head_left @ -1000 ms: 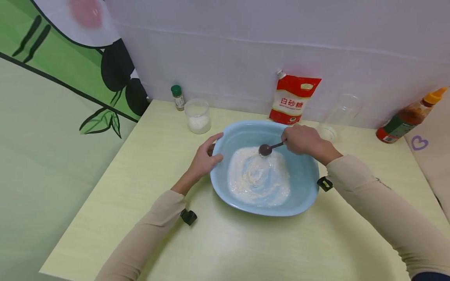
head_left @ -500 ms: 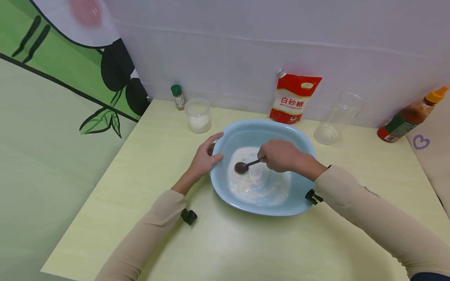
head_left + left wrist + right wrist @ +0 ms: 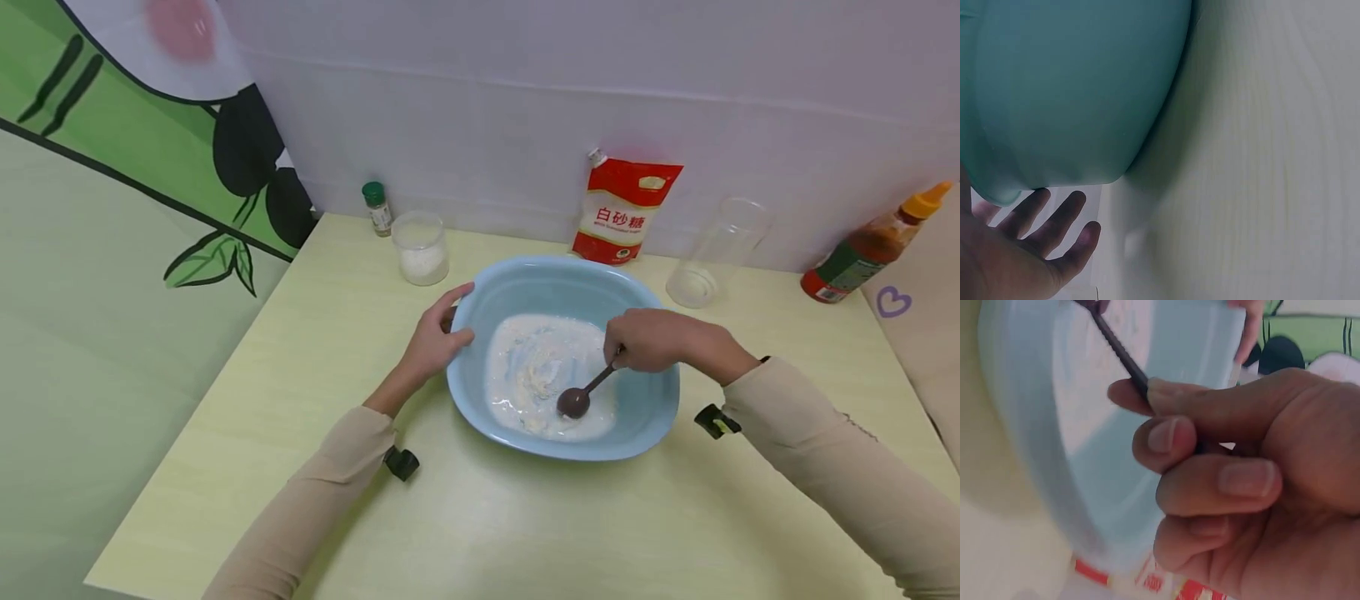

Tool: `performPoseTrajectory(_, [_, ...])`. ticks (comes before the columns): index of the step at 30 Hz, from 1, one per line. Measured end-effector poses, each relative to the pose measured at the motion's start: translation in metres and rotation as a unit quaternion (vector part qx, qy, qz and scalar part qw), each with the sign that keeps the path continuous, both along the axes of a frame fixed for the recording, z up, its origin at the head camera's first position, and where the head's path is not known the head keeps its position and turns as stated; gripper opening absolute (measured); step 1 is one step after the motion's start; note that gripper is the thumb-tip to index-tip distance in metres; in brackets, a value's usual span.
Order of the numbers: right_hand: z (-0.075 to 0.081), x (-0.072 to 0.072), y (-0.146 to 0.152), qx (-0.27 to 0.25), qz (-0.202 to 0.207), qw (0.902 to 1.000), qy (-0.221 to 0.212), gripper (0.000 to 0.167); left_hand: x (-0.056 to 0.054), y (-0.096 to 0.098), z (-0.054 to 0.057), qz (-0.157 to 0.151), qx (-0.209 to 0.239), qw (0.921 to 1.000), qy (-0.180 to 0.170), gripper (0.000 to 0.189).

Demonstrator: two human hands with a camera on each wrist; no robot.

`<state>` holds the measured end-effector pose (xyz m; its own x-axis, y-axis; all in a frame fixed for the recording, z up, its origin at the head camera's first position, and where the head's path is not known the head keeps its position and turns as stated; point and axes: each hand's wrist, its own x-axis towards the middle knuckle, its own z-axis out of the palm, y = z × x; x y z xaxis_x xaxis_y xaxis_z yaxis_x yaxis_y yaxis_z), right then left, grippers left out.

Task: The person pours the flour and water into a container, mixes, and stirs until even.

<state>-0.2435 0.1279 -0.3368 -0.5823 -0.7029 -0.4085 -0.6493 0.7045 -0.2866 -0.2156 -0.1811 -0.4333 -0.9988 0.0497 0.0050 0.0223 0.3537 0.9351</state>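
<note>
A light-blue plastic basin (image 3: 645, 400) stands on the table with a wet white mixture (image 3: 517, 400) spread over its bottom. My left hand (image 3: 433, 340) holds the basin's left rim, thumb over the edge and fingers on the outer side. In the left wrist view the fingers (image 3: 1063, 219) of that hand are spread below the basin wall. My right hand (image 3: 648, 340) is above the basin's right side, its fingers curled round the handle of a dark brown spoon (image 3: 574, 403). The spoon's bowl lies in the mixture, towards the near side.
Behind the basin stand a red and white sugar pouch (image 3: 624, 212) and a clear glass cylinder (image 3: 712, 258). A sauce bottle (image 3: 862, 254) stands far right. At the back left are a glass (image 3: 420, 250) with white contents and a small green-capped jar (image 3: 377, 208).
My right hand has swept the spoon from the basin's far side to the left, then to the near right. The left hand stays on the rim.
</note>
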Motion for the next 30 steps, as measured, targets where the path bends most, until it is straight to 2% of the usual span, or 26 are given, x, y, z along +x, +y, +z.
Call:
performPoseTrajectory(3, [0.004, -0.011, 0.014, 0.015, -0.044, 0.9986, 0.023, 0.013, 0.0, 0.0, 0.001, -0.002, 0.004, 1.0, -0.002, 0.073])
performPoseTrajectory(7, [0.002, -0.023, 0.019, 0.013, -0.105, 0.9919, 0.07, 0.018, -0.001, 0.0, 0.002, -0.004, 0.01, 0.9999, -0.001, 0.073])
performPoseTrajectory(10, [-0.002, -0.03, 0.014, -0.003, -0.134, 0.9866, 0.093, 0.021, -0.001, 0.0, 0.001, -0.006, 0.011, 0.9999, 0.0, 0.073])
performPoseTrajectory(13, [-0.008, -0.036, 0.002, -0.017, -0.14, 0.9852, 0.098, 0.025, -0.002, 0.0, 0.0, -0.006, 0.009, 0.9999, 0.001, 0.073])
performPoseTrajectory(17, [-0.016, -0.041, -0.022, -0.031, -0.122, 0.9872, 0.097, 0.026, -0.002, -0.001, -0.003, -0.005, 0.011, 0.9999, 0.005, 0.073])
performPoseTrajectory(20, [-0.022, -0.041, -0.038, -0.045, -0.092, 0.99, 0.097, 0.023, -0.002, -0.001, -0.004, -0.007, 0.013, 0.9998, 0.01, 0.073])
performPoseTrajectory(26, [-0.022, -0.018, -0.056, -0.059, -0.015, 0.9959, 0.067, 0.02, -0.002, 0.0, -0.002, -0.01, 0.01, 0.9998, 0.013, 0.073])
performPoseTrajectory(30, [-0.019, -0.001, -0.055, -0.038, 0.044, 0.9983, 0.01, 0.018, -0.001, -0.001, -0.001, -0.009, 0.007, 0.9999, 0.01, 0.073])
